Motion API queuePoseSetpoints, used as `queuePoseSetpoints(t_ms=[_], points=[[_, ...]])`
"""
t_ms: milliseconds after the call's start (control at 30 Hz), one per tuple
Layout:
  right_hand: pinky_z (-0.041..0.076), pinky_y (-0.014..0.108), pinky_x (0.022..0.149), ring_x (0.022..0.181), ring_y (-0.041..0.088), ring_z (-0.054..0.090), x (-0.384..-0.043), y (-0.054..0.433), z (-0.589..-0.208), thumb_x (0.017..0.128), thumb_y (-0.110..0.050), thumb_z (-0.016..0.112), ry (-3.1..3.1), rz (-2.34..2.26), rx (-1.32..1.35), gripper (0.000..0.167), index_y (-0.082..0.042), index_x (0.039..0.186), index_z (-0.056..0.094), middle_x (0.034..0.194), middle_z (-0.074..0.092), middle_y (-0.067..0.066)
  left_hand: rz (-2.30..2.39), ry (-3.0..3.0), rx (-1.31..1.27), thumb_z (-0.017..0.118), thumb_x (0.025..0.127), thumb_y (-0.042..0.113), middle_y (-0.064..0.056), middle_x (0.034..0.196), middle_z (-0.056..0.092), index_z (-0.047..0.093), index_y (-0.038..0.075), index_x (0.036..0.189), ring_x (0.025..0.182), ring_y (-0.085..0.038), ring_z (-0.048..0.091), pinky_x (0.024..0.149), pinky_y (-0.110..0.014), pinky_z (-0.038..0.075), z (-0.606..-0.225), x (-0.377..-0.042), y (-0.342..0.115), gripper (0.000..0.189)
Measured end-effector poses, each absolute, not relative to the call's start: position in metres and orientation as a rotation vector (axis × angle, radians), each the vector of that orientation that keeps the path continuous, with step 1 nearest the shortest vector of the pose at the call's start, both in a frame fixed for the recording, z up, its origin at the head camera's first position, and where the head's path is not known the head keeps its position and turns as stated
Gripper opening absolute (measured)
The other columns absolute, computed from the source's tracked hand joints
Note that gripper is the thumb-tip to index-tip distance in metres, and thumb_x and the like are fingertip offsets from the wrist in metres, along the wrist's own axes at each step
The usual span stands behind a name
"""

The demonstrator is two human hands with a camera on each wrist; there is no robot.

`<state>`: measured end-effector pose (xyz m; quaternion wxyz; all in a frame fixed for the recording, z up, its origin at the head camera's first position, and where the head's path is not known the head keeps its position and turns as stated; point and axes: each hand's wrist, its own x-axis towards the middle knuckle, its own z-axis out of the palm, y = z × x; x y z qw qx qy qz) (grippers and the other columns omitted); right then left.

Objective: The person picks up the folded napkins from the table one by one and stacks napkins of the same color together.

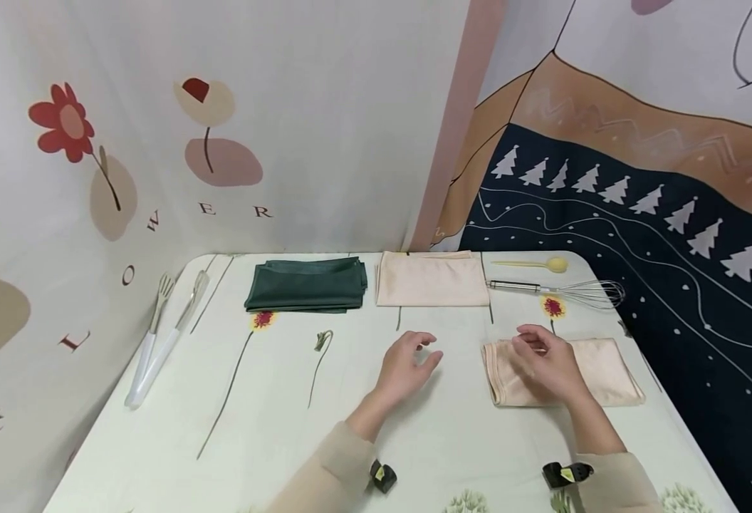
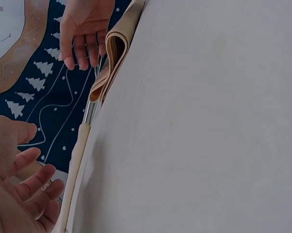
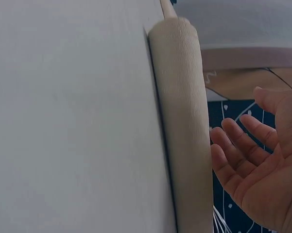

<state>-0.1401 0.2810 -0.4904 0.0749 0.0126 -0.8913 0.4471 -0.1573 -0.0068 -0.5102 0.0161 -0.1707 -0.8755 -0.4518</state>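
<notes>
A folded peach cloth [image 1: 600, 370] lies at the near right of the table, its rounded fold toward the left. Above its left part hovers my right hand [image 1: 549, 363], fingers loosely bent and nothing held. The right wrist view shows that hand [image 3: 262, 160] with spread fingers beside the cloth's thick fold [image 3: 182, 107]. My left hand [image 1: 408, 367] hangs over the table left of this cloth, thumb and fingers apart with nothing between them. In the left wrist view the left hand [image 2: 24, 179] has relaxed fingers, and the layered cloth [image 2: 119, 43] stands near the other hand.
A dark green folded cloth [image 1: 308, 285] and another peach folded cloth [image 1: 434, 281] lie along the back edge. At back right are a yellow spoon [image 1: 555, 265] and a wire whisk [image 1: 587, 292]. Two white-handled utensils, a fork [image 1: 152, 335] and another tool [image 1: 174, 338], lie at the left edge.
</notes>
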Motion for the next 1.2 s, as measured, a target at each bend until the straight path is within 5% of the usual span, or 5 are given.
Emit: queuePoseSetpoints(t_ms=[300, 867, 1067, 1200], points=[[0.048, 0.014, 0.069, 0.083, -0.003, 0.056, -0.134, 0.313, -0.487, 0.102, -0.026, 0.063, -2.666, 1.256, -0.061, 0.037, 0.003, 0.125, 0.064, 0.109, 0.069, 0.02, -1.396, -2.759, -0.55, 0.067, 0.099, 0.027, -0.009, 0.117, 0.066, 0.065, 0.007, 0.127, 0.105, -0.023, 0.065, 0.091, -0.035, 0.052, -0.508, -0.158, 0.014, 0.034], [0.04, 0.008, 0.071, 0.079, -0.019, 0.045, -0.125, 0.374, -0.491, 0.099, -0.028, 0.066, -2.57, 1.013, -0.324, 0.039, 0.002, 0.124, 0.065, 0.106, 0.069, 0.021, -1.424, -2.839, -0.47, 0.069, 0.097, 0.026, -0.008, 0.113, 0.068, 0.062, 0.004, 0.131, 0.103, -0.021, 0.065, 0.09, -0.034, 0.051, -0.511, -0.154, 0.058, 0.042], [0.034, 0.014, 0.078, 0.116, 0.023, 0.052, -0.119, 0.389, -0.492, 0.1, -0.033, 0.064, -2.602, 0.987, -0.469, 0.049, 0.001, 0.135, 0.057, 0.132, 0.054, 0.023, -1.545, -2.845, -0.408, 0.071, 0.096, 0.026, -0.004, 0.104, 0.068, 0.062, 0.0, 0.131, 0.09, -0.014, 0.062, 0.083, -0.03, 0.051, -0.512, -0.157, 0.068, 0.044], [0.041, 0.039, 0.098, 0.127, 0.046, 0.043, -0.117, 0.397, -0.492, 0.101, -0.04, 0.06, -2.68, 1.05, -0.561, 0.064, 0.005, 0.144, 0.044, 0.139, 0.045, 0.031, -1.634, -2.856, -0.37, 0.072, 0.095, 0.026, -0.004, 0.103, 0.068, 0.061, -0.003, 0.132, 0.088, -0.012, 0.064, 0.079, -0.026, 0.052, -0.51, -0.157, 0.072, 0.048]])
